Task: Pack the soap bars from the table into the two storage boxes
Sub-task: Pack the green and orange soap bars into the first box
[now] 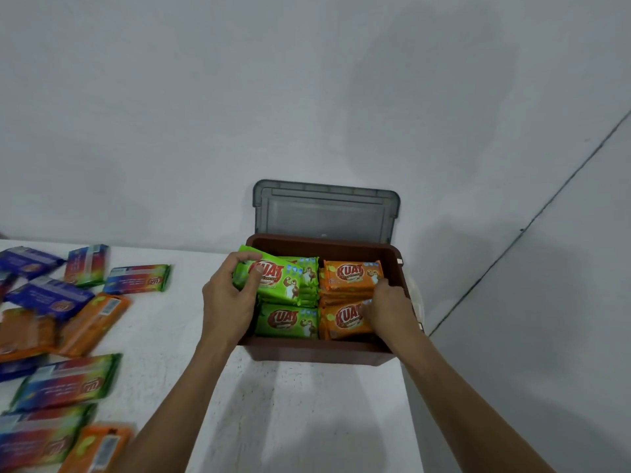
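Packing underway, I judged. My left hand (227, 295) gripped green soap bar (273, 274), tilted over box's (307, 351) left rear stack. Right hand (386, 308) touched orange bars (351, 274) inside box's right half; pinching or pressing, couldn't tell. Loose bars (68, 384) lay left of box. Next: seat green bar flat.

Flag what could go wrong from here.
The green soap bar in the left hand lies tilted over the green stack; it may ride above the rim of the brown storage box and block the grey lid. The box sits at the table edge; the right hand on the orange soap bars could nudge it off.
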